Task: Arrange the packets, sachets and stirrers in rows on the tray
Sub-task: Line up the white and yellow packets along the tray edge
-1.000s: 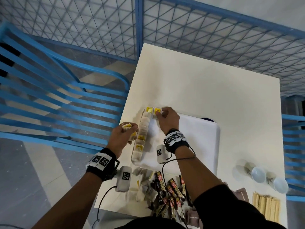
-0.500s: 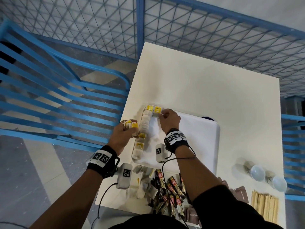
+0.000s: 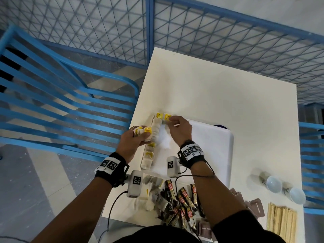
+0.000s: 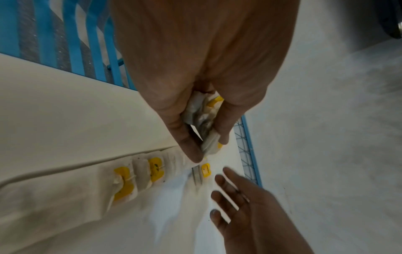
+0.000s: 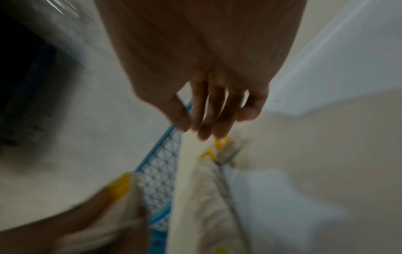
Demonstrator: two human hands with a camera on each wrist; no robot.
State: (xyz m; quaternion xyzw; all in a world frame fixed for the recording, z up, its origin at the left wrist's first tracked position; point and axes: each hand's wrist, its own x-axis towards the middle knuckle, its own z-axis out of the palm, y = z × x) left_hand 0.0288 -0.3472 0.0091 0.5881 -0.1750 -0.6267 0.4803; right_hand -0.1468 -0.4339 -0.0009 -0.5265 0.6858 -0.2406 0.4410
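a person stood over a cream table point(image 3: 219, 95) with a white tray point(image 3: 210, 148) on it. a row of tea sachets point(image 3: 154, 135), white with yellow tags, ran along the tray's left edge. the left hand point(image 3: 133, 142) was curled round a small bunch of sachets point(image 4: 204, 118), held just beside that row. the right hand point(image 3: 178, 128) reached to the tray's far left corner, its fingers loosely extended, fingertips point(image 5: 204, 132) on or just above a yellow-tagged sachet point(image 3: 167, 117) that began a second row — contact could not be told for sure.

the sachets looked very light, soft and crumpling, with thin threads that could tangle – best pinched lightly at the paper body or the stiff tag, one at a time.

compared with a second earlier, the left hand had moved in closer to the row, and the right hand's fingers had loosened from the corner sachet, which stayed put.

dark coffee packets point(image 3: 182, 200) and wooden stirrers point(image 3: 280, 220) lay unsorted at the table's near edge.
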